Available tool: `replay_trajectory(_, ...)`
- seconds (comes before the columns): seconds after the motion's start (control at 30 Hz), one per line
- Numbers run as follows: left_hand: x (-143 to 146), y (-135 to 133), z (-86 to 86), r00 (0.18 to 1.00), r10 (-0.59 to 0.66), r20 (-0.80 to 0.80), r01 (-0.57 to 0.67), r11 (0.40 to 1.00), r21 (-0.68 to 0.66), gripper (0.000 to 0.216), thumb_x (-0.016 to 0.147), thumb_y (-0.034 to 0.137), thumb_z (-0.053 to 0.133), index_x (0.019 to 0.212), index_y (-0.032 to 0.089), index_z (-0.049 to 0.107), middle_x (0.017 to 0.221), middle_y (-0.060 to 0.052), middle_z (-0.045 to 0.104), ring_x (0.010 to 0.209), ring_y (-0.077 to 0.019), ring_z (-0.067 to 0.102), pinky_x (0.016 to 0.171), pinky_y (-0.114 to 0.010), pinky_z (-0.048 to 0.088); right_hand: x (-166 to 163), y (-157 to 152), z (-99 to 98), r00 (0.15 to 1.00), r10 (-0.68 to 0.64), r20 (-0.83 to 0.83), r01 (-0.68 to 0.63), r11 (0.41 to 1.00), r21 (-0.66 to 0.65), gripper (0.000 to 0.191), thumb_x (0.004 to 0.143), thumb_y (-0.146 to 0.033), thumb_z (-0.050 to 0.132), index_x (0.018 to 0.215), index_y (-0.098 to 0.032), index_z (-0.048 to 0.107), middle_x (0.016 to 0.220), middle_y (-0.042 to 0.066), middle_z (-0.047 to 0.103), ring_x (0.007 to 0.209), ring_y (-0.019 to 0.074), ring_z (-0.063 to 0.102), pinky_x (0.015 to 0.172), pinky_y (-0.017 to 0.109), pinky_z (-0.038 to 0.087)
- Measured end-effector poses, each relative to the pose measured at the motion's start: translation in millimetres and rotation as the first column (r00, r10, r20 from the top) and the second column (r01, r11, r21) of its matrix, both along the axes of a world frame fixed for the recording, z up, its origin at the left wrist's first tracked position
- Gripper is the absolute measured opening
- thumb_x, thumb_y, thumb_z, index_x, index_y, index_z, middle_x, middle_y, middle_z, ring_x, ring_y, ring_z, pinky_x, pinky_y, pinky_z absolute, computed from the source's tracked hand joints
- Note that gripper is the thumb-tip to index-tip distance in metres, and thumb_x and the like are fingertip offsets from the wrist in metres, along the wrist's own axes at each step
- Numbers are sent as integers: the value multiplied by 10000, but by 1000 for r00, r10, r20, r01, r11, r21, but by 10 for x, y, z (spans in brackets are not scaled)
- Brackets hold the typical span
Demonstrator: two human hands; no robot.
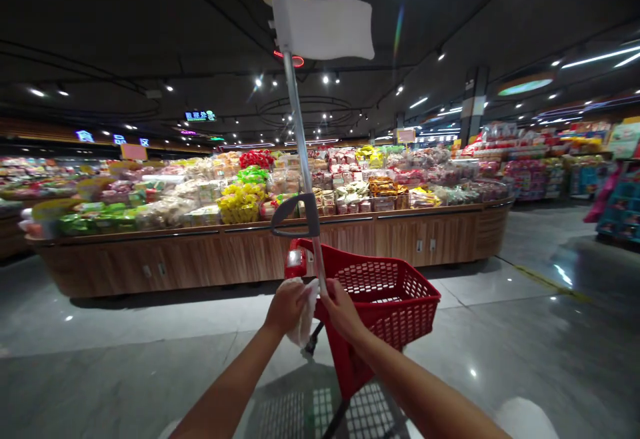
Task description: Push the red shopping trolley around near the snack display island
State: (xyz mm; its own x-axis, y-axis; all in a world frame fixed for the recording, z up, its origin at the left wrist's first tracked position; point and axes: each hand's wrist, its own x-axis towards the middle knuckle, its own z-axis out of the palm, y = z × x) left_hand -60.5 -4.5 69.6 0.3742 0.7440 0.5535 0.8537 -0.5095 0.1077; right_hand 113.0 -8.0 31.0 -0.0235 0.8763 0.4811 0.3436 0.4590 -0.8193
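Here the left hand (pixel 287 305) is seen closed around a white cloth (pixel 304 322), which is bunched up and pressed against the foot of a metal pole (pixel 300 139). The right hand (pixel 343 309) is wrapped round the same pole from the other side. The two hands are close together, with only the pole and the cloth between them. The pole rises from the near end of a red cart (pixel 395 299), which stands on the glossy floor (pixel 125 359) just in front of the person. A grey loop handle (pixel 295 215) is fixed partway up it and a white flag (pixel 325 25) at the top.

The work in hand looks to be a rub of the pole with the cloth. By that reading, it would be done best with the right hand clamped firm so the pole cannot sway. The cloth should be folded right round the tube, not dabbed at one side. The cart may roll on so smooth a floor, so it would best be braced.

Now the containers. The cart's mesh basket is open at the top, and no goods can be seen in the part of its inside that shows. Beyond it, well apart, a long wooden counter (pixel 250 252) is heaped with packaged snacks (pixel 240 202) in yellow, green, red and clear wrappers. More stocked shelves (pixel 525 165) stand at the right, but their contents are too small to tell.
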Motion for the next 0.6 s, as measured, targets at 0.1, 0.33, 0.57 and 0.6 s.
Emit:
replay_trajectory(0.1,277,-113,-73,999,-29,-36,30,999,33,251,817,353,594,1000,192,656,981,-95,648,979,-268,585,932,-424,459,-207,-20,-6,958,-211,-193,194,975,-104,308,911,-440,347,1044,-204,495,1040,94,629,974,228,583,870,341,446)
replay_trajectory(0.33,425,-93,-80,958,-288,6,288,955,-69,399,833,172,506,1217,248,584,1214,-72,627,1118,-221,573,984,-360,475,317,22,-43,867,-215,-450,196,976,-91,364,866,-582,347,754,-245,430,678,-14,521,633,171,495,622,287,424)
replay_trajectory(0.57,410,310,47,947,-307,-95,307,952,-7,428,854,140,456,1268,176,556,1371,-111,542,1324,-244,435,1090,-403,409,972,-104,-67,875,-107,-473,109,994,-23,433,820,-653,380,670,-248,394,617,-27,432,589,154,413,593,282,398)
replay_trajectory(0.6,425,362,67,954,-283,-100,284,959,-7,427,857,139,452,1269,178,555,1371,-107,542,1330,-243,429,1097,-407,399,1089,-133,-64,893,-88,-441,87,996,-24,446,820,-667,358,671,-248,394,619,-21,436,598,159,420,606,290,408)
